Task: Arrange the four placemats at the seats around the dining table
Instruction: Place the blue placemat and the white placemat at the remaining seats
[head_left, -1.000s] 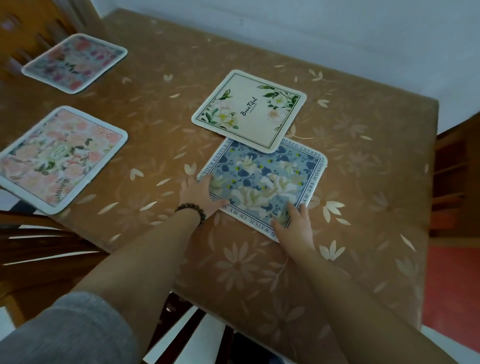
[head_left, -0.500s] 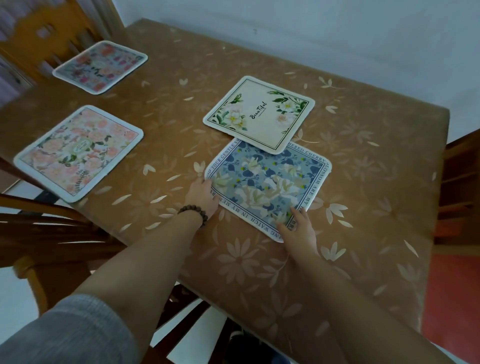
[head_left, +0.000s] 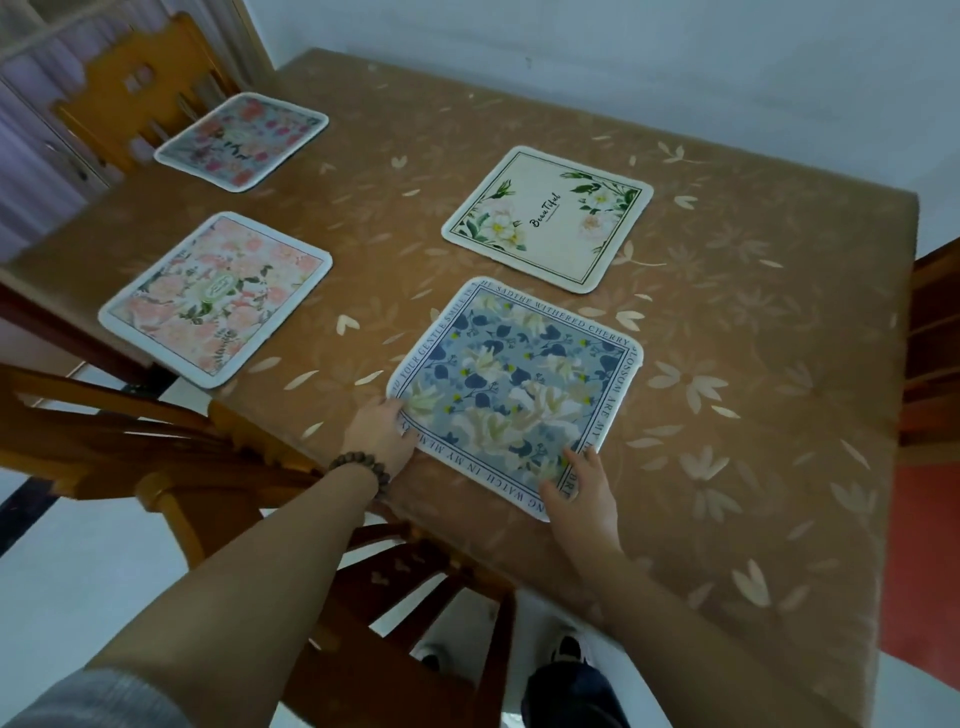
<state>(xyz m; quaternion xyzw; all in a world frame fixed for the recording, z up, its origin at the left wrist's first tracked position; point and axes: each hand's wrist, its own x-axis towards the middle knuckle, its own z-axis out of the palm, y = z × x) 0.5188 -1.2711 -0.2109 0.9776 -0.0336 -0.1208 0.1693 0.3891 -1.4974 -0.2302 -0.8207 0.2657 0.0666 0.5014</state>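
Four placemats lie on the brown floral tablecloth (head_left: 779, 395). The blue floral placemat (head_left: 514, 384) sits near the table's front edge. My left hand (head_left: 382, 434) grips its near left corner and my right hand (head_left: 582, 493) grips its near right corner. Just beyond it, with a narrow gap between them, lies the cream placemat (head_left: 550, 218) with green leaves. A pink floral placemat (head_left: 218, 296) rests at the left edge, and a red-flowered placemat (head_left: 241, 140) lies at the far left.
A wooden chair (head_left: 234, 457) stands tucked under the near edge below my arms. Another wooden chair (head_left: 130, 88) stands at the far left behind the red-flowered mat. Wooden furniture (head_left: 930, 353) stands along the table's right side. A white wall lies behind.
I have pulled the blue placemat toward the front edge, out from under the cream one, so the two no longer overlap. My hands have come back with it.
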